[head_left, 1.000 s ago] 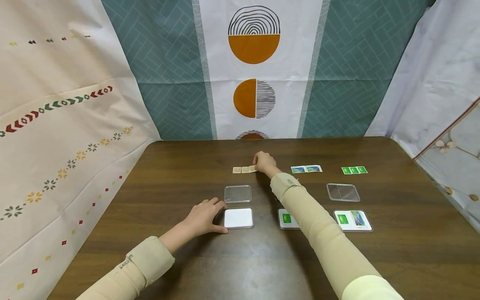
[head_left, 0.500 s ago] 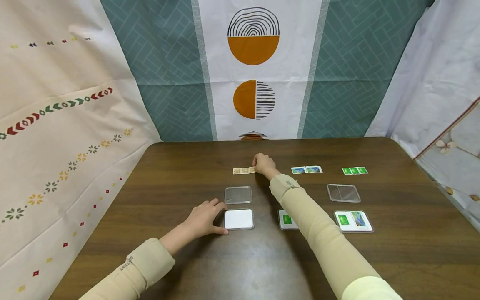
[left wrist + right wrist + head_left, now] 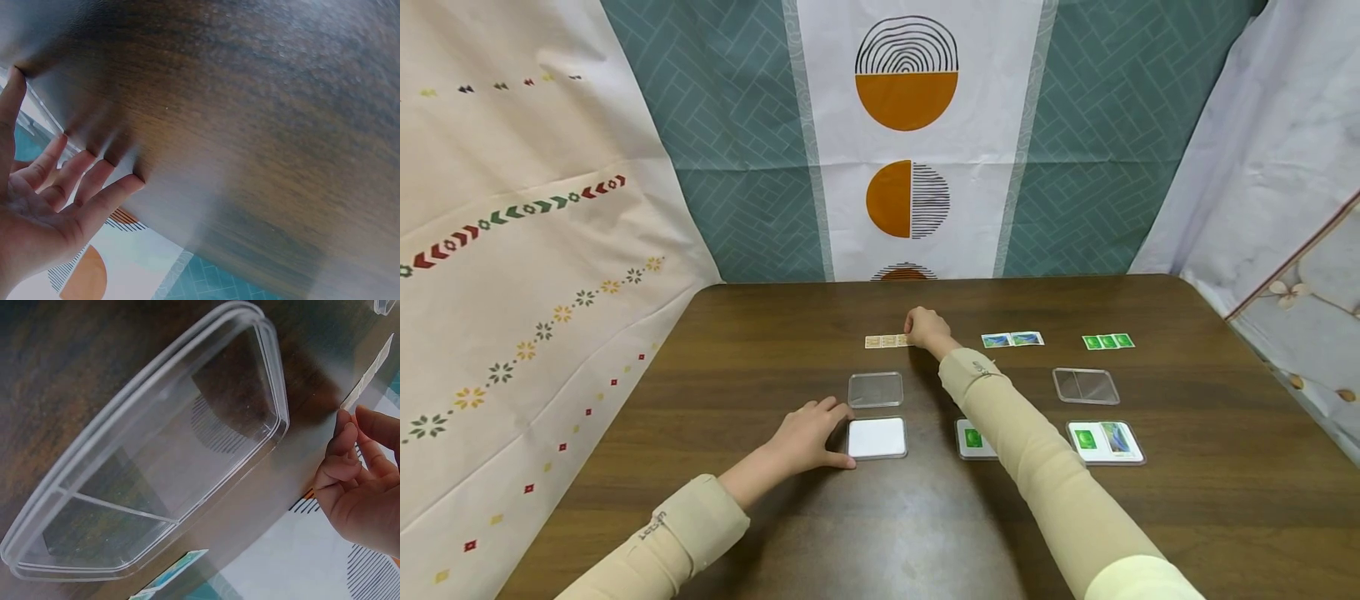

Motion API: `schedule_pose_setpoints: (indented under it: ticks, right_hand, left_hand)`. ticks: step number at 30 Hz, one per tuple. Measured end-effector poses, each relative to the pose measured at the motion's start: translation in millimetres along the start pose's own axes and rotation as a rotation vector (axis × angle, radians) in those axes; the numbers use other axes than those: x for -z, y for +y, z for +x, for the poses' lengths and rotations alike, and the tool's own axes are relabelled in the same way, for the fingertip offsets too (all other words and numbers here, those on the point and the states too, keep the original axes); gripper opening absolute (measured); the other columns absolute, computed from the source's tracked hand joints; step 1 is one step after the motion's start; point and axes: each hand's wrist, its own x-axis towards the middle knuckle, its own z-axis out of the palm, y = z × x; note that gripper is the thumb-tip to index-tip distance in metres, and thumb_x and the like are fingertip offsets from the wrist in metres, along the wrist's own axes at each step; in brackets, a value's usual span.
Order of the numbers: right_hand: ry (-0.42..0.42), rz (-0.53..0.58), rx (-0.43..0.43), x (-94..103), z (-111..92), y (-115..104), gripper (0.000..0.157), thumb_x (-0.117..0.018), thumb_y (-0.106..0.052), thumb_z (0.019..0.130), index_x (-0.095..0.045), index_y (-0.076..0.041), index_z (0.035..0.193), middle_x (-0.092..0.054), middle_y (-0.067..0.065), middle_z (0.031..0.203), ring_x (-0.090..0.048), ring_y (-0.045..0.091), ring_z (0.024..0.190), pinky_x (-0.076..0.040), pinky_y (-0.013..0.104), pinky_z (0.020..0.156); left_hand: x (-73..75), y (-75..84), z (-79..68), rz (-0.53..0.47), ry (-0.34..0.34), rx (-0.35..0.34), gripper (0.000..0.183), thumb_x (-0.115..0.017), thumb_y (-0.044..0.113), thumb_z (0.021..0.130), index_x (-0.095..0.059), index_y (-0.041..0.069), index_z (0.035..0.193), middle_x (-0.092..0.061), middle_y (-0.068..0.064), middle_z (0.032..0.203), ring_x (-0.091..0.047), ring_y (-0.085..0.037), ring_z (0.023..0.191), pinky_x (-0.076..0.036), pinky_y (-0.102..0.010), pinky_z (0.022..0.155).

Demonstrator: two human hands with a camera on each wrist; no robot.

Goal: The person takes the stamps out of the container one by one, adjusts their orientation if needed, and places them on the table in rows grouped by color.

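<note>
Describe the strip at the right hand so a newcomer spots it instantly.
Start at the brown table and look to its far side. The tan strip lies there, its right end at the fingertips of the right hand. Only this one is tan: to its right lie the blue strip and the green strip.

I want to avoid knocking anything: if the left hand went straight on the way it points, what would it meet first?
Most likely the clear case with the white insert. The left hand is right at its near side; whether every fingertip touches it is hard to tell.
</note>
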Motion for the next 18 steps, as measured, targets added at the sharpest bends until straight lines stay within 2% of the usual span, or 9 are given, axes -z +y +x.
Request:
schedule_pose_setpoints:
  ticks: [8,18]
  right_hand:
    - [0.005,-0.001,-0.005,5.5,-7.1,1.7,0.007,-0.065,-0.005,0.08,-0.061,-0.01,0.082,-0.066,0.009,0.094,-0.057,0.023,0.083,-0.045,0.036,0.071]
    - [0.004,-0.01,0.013,19.4,-19.0,6.4,0.008,-0.061,-0.007,0.083,-0.063,-0.007,0.091,-0.066,0.009,0.099,-0.057,0.022,0.084,-0.046,0.036,0.072]
  left_hand:
    - [-0.4,1.2,-0.9,0.0,-0.006,0.001,0.065,-0.082,0.046,0.065,-0.061,0.01,0.115,-0.061,-0.007,0.103,-0.06,-0.03,0.091,-0.051,-0.048,0.071]
    - [0.9,1.0,1.4,-0.005,-0.021,0.015,0.066,-0.082,0.046,0.065,-0.061,0.01,0.115,-0.061,-0.008,0.107,-0.06,-0.032,0.096,-0.05,-0.05,0.074]
